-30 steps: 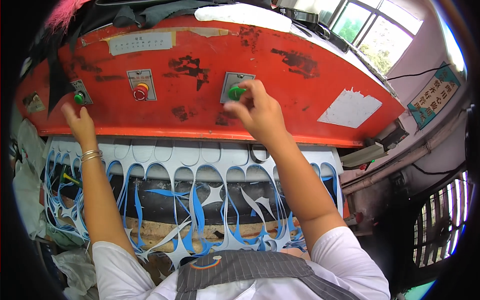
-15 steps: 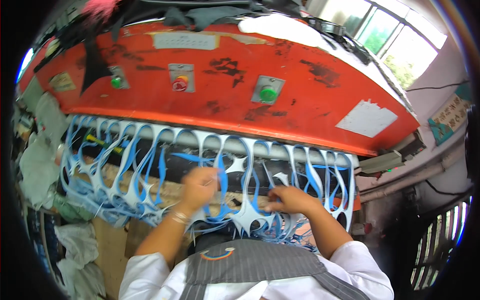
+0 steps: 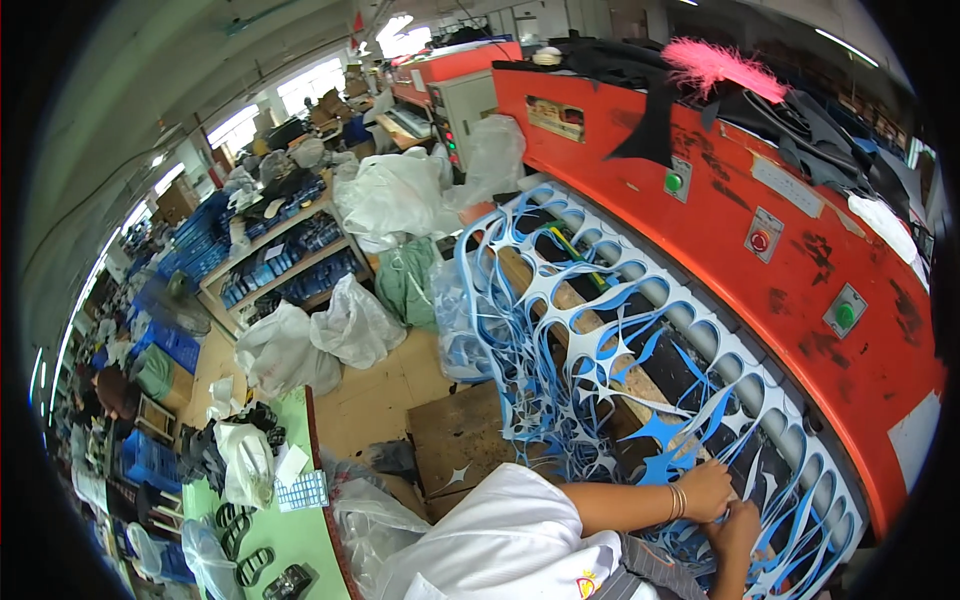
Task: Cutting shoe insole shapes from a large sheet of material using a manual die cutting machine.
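Note:
A white and blue sheet (image 3: 584, 345), cut through with rows of oval holes, hangs in thin strips along the front of the red machine. Over its lower right part, my left hand (image 3: 706, 491), with bracelets at the wrist, is closed. My right hand (image 3: 738, 528) is beside it, its fingers curled and meeting the left hand's. Whatever lies between the fingers is too small to make out. Loose star-shaped blue scraps (image 3: 662, 432) lie just left of the hands, and a yellow-handled tool (image 3: 575, 250) rests behind the strips.
The red machine (image 3: 640, 200) with green and red buttons runs along the right. Plastic bags (image 3: 390, 200) lie on the left, near shelves (image 3: 275, 235) of dark blue goods. A green table (image 3: 300, 540) at lower left bears sandals. Strips dangle above a brown board (image 3: 465, 445).
The view has swung to the left, bringing the workshop floor and shelves into sight. My hands, apart before over the strips, have come together.

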Demonstrator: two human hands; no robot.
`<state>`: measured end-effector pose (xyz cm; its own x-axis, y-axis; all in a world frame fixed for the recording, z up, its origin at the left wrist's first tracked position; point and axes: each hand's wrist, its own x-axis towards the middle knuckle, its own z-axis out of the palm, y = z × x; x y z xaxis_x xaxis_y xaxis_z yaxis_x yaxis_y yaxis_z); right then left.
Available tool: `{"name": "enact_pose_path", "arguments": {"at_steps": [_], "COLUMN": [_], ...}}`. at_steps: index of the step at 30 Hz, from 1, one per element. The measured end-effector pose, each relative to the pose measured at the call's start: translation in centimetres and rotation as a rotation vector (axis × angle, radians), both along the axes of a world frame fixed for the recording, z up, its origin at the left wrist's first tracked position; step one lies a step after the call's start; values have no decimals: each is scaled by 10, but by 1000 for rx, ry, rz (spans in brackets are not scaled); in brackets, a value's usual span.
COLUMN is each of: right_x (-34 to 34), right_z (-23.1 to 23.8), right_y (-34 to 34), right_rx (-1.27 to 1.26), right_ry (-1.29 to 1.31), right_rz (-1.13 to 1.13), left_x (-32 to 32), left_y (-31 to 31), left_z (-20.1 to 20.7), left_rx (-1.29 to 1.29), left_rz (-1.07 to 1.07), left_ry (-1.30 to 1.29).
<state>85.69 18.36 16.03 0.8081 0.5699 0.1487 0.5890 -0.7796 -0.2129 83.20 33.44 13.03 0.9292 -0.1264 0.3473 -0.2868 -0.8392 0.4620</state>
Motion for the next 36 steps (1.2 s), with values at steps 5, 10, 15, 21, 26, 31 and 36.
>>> {"name": "enact_pose_path", "arguments": {"at_steps": [5,10,15,21,26,31,36], "right_x": [3,50,79,98,109,114,148], "right_z": [44,52,28,-11,-8,1,47], "right_y": [-21,-70,-60,-95,-88,-75,-88], "right_rx": [-116,299,561,435,513,675,118], "right_ry": [375,417,181,-6,47,181,278], "right_rz": [309,232,132,371,445,448,471], "left_x": [-3,-2,60,80,88,80,70], "left_y": [-2,-6,-39,-51,-49,-38,-46], "left_z": [9,36,19,5,2,21,18], "left_rx": [105,5,-229,-191,-278,-505,-235], "left_rz": [-85,-106,-119,-232,-343,-342,-225], "left_ry": [244,232,-167,13,-95,-113,-121]}}
